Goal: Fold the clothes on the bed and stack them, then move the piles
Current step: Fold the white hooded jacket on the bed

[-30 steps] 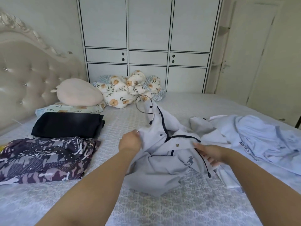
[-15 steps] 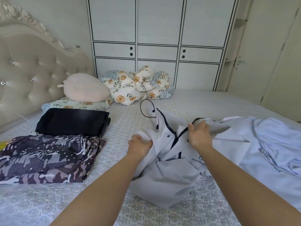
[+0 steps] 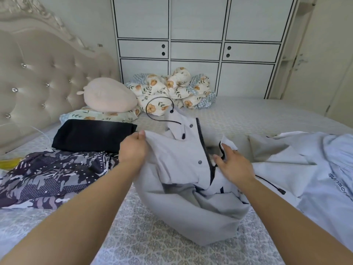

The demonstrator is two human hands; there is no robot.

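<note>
A pale grey jacket (image 3: 177, 159) with a dark zip, snap buttons and black drawcords lies crumpled in the middle of the bed. My left hand (image 3: 133, 148) pinches its left front edge and lifts it. My right hand (image 3: 234, 165) grips the cloth beside the zip. A light blue garment (image 3: 324, 169) with dark lettering is spread on the right, partly under the jacket. On the left lie a folded black garment (image 3: 91, 135) and a dark patterned camouflage garment (image 3: 51, 173).
A tufted headboard (image 3: 38, 77) stands at the left. A pink plush cushion (image 3: 109, 97) rests on a floral pillow. A bundled floral quilt (image 3: 172, 90) sits at the far edge below white wardrobe doors (image 3: 196, 46). Patterned bedsheet (image 3: 152, 241) shows in front.
My left hand has moved up and left, lifting the jacket's front edge. My right hand has shifted down to the zip. The camera has moved closer to the bed.
</note>
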